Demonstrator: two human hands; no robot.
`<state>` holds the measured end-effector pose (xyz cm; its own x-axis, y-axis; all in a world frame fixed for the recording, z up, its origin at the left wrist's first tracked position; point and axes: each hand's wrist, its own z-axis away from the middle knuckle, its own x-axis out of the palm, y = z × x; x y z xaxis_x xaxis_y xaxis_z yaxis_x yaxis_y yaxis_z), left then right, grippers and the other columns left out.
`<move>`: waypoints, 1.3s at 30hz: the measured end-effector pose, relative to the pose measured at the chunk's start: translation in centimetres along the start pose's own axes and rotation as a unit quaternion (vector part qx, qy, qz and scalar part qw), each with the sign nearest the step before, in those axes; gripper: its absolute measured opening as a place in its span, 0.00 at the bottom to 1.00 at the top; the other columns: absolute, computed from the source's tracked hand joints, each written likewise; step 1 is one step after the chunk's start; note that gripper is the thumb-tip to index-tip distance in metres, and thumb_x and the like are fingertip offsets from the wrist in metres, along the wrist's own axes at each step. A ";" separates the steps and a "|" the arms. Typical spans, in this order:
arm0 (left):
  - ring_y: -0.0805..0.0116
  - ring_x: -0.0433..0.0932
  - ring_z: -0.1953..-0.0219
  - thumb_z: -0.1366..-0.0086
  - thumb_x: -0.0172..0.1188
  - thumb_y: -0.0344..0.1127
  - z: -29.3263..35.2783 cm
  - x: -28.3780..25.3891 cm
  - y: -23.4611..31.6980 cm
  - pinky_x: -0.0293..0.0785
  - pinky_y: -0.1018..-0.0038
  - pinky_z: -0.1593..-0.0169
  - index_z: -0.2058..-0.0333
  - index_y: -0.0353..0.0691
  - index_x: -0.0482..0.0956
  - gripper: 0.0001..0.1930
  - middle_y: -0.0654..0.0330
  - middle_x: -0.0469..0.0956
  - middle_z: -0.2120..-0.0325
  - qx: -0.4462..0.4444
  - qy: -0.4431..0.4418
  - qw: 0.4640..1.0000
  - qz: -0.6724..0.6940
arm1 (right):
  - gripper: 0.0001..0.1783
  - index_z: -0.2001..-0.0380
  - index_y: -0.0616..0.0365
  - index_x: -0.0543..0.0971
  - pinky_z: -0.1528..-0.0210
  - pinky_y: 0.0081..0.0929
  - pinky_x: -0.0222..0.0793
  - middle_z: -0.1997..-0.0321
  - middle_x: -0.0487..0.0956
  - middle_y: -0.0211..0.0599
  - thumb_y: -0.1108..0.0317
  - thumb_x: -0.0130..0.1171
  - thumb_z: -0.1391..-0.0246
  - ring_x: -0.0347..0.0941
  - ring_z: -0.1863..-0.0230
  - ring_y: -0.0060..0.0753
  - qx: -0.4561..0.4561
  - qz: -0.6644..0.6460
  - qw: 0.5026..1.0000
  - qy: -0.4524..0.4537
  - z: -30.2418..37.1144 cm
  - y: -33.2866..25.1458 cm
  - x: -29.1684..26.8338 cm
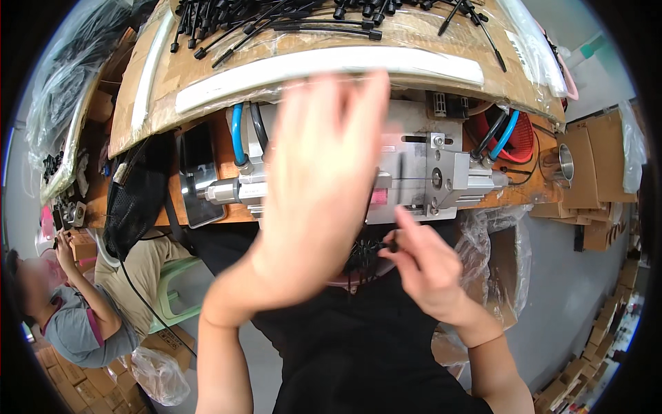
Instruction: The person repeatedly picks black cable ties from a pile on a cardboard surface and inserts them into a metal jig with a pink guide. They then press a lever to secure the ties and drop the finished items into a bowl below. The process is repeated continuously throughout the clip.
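My left hand (324, 172) is raised in front of the metal clamping machine (452, 172), smeared by motion, with its fingers pointing at the cardboard shelf. A thin black rod (370, 196) shows along its thumb-side edge; whether the hand holds it is unclear. Lower and to the right, my right hand (431, 269) is closed, its thumb and fingertips pinching a small black part (393, 243). Beside those fingertips, a bunch of black rod-like parts (362, 259) lies in a pinkish container (372, 274) at my lap, partly hidden by my left arm.
Many black capped rods (227, 24) lie on the cardboard shelf (148, 90), with a white foam strip (331, 69) along its edge. Blue hoses (238, 134) run to the machine. A phone (198, 179), red basket (520, 138) and metal cup (558, 162) stand around it. Another person (89, 317) sits left.
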<state>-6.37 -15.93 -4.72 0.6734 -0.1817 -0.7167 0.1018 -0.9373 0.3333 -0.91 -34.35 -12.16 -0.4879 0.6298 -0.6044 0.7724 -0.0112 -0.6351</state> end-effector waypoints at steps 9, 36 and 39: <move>0.47 0.76 0.60 0.34 0.60 0.42 -8.5 0.2 -3.1 0.72 0.60 0.55 0.64 0.33 0.75 0.15 0.46 0.76 0.68 -0.011 -0.110 0.994 0.018 | 0.41 0.41 0.72 0.70 0.68 0.29 0.71 0.71 0.77 0.39 0.86 0.69 0.64 0.71 0.72 0.35 -0.002 0.010 1.000 -0.024 -0.6 1.0 3.3; 0.62 0.70 0.64 0.47 0.59 0.21 11.6 2.4 2.9 0.71 0.71 0.56 0.39 0.24 0.65 0.34 0.56 0.68 0.65 -0.040 -0.128 0.991 -0.010 | 0.08 0.62 0.66 0.80 0.74 0.15 0.73 0.71 0.83 0.40 0.71 0.59 0.40 0.78 0.74 0.23 -0.052 -0.054 0.996 -0.037 -24.1 1.7 -8.6; 0.64 0.69 0.65 0.50 0.57 0.19 11.7 3.8 3.1 0.72 0.73 0.55 0.38 0.23 0.63 0.36 0.57 0.67 0.66 -0.034 -0.138 0.988 -0.058 | 0.11 0.58 0.68 0.78 0.77 0.11 0.72 0.71 0.82 0.40 0.69 0.58 0.38 0.77 0.75 0.23 -0.030 -0.160 0.985 0.053 -22.7 1.2 -9.7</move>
<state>-12.11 -22.97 -13.61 0.4298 -0.1582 -0.8890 0.2217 -0.9359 0.2737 13.95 -22.90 3.86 -0.6678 0.6712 -0.3218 0.6094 0.2447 -0.7542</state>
